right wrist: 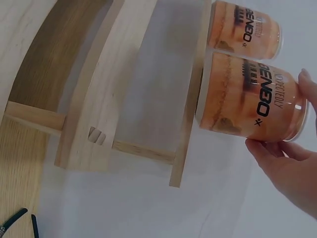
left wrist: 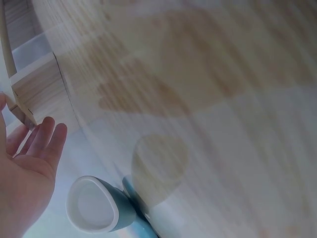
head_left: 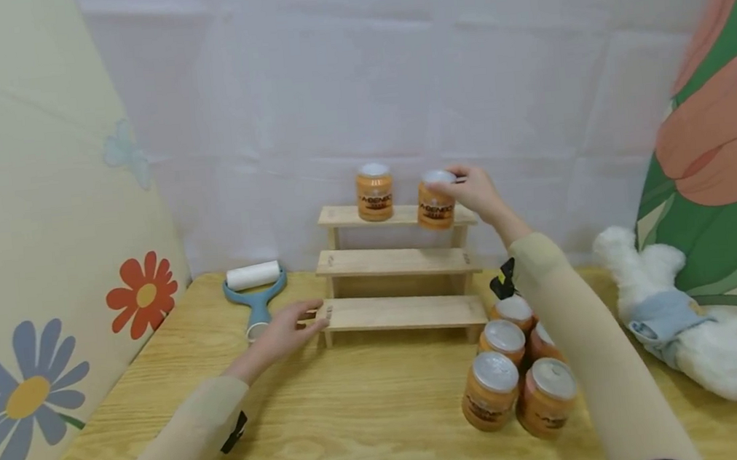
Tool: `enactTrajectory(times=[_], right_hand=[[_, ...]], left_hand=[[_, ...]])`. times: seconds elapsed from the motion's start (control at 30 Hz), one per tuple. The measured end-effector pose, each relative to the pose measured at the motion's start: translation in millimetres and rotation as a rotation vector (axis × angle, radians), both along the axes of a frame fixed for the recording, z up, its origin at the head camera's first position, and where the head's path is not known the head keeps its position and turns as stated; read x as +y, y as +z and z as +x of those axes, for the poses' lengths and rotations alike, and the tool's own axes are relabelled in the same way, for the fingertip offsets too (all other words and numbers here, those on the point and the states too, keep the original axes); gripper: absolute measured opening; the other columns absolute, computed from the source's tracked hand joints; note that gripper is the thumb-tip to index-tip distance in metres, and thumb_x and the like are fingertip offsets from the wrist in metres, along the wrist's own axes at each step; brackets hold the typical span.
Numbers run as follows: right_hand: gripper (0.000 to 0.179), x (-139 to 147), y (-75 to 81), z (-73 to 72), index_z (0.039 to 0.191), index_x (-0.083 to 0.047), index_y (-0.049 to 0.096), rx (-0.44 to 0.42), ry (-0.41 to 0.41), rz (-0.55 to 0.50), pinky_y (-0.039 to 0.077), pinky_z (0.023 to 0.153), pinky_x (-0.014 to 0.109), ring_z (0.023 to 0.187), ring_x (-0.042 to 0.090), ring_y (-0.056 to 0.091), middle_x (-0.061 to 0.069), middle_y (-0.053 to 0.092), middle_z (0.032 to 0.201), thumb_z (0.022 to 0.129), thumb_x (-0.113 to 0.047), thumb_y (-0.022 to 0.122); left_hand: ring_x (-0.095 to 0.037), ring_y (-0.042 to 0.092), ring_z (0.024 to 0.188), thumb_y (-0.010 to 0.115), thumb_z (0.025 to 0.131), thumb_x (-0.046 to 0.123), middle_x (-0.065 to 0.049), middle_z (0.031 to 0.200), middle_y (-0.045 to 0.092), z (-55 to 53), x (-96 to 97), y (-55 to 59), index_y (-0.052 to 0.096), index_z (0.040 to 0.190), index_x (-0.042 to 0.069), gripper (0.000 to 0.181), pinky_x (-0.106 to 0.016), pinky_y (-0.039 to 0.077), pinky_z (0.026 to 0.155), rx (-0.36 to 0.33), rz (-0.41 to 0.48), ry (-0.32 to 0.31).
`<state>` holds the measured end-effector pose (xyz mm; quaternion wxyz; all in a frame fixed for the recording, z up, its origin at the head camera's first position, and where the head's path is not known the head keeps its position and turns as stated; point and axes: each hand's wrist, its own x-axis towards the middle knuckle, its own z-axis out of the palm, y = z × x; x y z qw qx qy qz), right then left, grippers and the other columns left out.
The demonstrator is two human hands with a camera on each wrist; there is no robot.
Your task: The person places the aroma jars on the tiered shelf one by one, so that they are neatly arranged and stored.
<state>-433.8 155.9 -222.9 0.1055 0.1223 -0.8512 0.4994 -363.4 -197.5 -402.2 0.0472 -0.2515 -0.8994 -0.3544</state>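
A blue-handled roller [head_left: 253, 276] lies on the worktop [head_left: 359, 421] left of the wooden stand [head_left: 402, 311]. The left hand [head_left: 285, 332] has loosely extended fingers at the stand's lowest left end. One orange can [head_left: 375, 194] stands on its top step; towards that step's right end, the right hand [head_left: 478, 191] grips another can [head_left: 435, 208] in its fingers. Further cans [head_left: 496, 372] stand before the stand's right side, a white plush toy [head_left: 662, 314] beyond.

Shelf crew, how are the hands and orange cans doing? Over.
Right hand grips orange can at top shelf; whether seated, unclear. Left hand at left end of bottom shelf. Second can stands on top shelf, apart; nothing visibly blocking.
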Motion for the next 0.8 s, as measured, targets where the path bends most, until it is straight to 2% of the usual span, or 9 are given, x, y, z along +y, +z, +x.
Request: enactTrajectory(times=[0.37,0.63,0.8], right_hand=[[0.056,-1.9,-3.6,-6.1,0.137,-0.007,0.048,-0.011,-0.026,-0.045,0.045,0.097,0.039,0.112,0.026,0.051,0.018,0.053,0.128,0.088,-0.029,0.065],[0.059,-4.9,-9.3,-8.5,0.130,0.001,0.045,-0.003,-0.080,-0.175,0.043,0.102,0.039,0.120,0.031,0.049,0.018,0.048,0.131,0.085,-0.025,0.071],[0.057,-4.6,-12.2,-8.5,0.134,-0.003,0.047,0.030,-0.072,-0.134,0.041,0.105,0.040,0.126,0.032,0.047,0.017,0.048,0.136,0.087,-0.027,0.068]], left_hand=[[-0.043,0.054,0.115,0.058,0.095,0.023,-0.029,0.132,0.049,5.4,0.6,3.4,0.047,0.132,-0.009,0.051,-0.049,0.051,0.091,0.008,0.009,0.006],[-0.042,0.053,0.116,0.058,0.094,0.022,-0.027,0.134,0.049,7.9,1.2,7.4,0.046,0.133,-0.007,0.051,-0.048,0.051,0.092,-0.004,-0.005,-0.006],[-0.041,0.054,0.116,0.058,0.094,0.023,-0.026,0.134,0.049,7.1,1.5,5.9,0.046,0.133,-0.007,0.051,-0.048,0.051,0.092,-0.002,-0.010,-0.009]])
